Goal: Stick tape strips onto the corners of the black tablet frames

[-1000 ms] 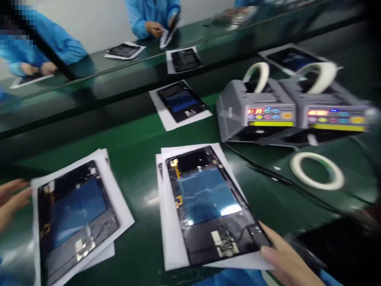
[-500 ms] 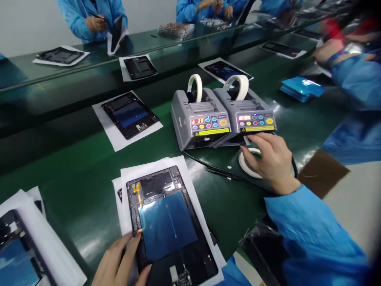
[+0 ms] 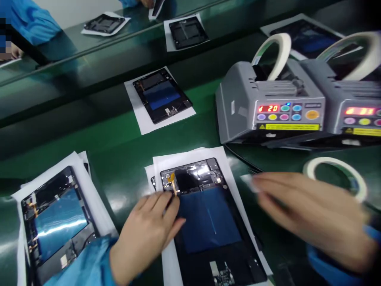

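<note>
An open tablet housing (image 3: 205, 262) with a blue film-covered battery (image 3: 208, 222) lies on white sheets (image 3: 230, 167) before me. My left hand (image 3: 151, 226) rests on its left edge, fingers curled down on the orange flex cable (image 3: 173, 184), thumb over the battery. The cable's lower end is hidden under the fingertips. My right hand (image 3: 309, 214), blurred by motion, is to the right of the tablet. It pinches a small piece of white tape (image 3: 249, 182) at its fingertips, apart from the tablet.
A second open tablet (image 3: 61, 222) lies on paper at left, and another tablet (image 3: 162, 95) farther back. Two grey tape dispensers (image 3: 285, 103) with tape rolls stand at right, a loose tape roll (image 3: 318, 163) before them. Across the raised ledge a person in a blue sleeve (image 3: 32, 24) sits.
My right hand has come away from the dispensers toward the tablet with a piece of tape. My left hand has moved up the tablet's edge to the flex cable. The view has shifted left.
</note>
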`<state>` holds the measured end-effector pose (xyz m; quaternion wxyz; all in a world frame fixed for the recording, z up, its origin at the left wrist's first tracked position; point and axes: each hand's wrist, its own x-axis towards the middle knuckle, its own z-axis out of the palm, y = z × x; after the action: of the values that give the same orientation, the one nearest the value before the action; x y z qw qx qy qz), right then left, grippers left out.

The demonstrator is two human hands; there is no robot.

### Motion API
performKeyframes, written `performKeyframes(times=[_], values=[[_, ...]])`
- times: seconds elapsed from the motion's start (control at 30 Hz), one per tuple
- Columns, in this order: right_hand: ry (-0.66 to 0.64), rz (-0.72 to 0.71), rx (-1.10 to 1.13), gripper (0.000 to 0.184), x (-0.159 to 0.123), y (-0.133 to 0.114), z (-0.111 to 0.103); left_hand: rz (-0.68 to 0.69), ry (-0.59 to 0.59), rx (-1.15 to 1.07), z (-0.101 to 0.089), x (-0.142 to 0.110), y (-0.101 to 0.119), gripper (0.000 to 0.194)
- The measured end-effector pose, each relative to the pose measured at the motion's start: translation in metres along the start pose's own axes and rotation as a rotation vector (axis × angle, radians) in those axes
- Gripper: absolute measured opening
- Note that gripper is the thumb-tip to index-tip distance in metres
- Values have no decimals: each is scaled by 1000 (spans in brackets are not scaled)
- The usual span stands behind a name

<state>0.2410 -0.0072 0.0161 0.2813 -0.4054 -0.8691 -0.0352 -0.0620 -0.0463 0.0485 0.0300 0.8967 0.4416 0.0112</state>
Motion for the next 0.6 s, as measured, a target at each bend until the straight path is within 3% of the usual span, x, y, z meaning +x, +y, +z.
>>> performKeyframes(times=[0.03,0.13,0.27,0.6], values=[[-6,-106,27,12,20,-18,12,-22,37,43,10,4,-3,33],[-15,-192,64,11,66,-51,50,-76,95,52,35,9,-12,38],[-41,-197,68,11,81,-56,86,-130,145,-1,47,6,-15,35],[-77,-258,90,13,83,-58,100,-147,155,-96,52,3,-17,37]])
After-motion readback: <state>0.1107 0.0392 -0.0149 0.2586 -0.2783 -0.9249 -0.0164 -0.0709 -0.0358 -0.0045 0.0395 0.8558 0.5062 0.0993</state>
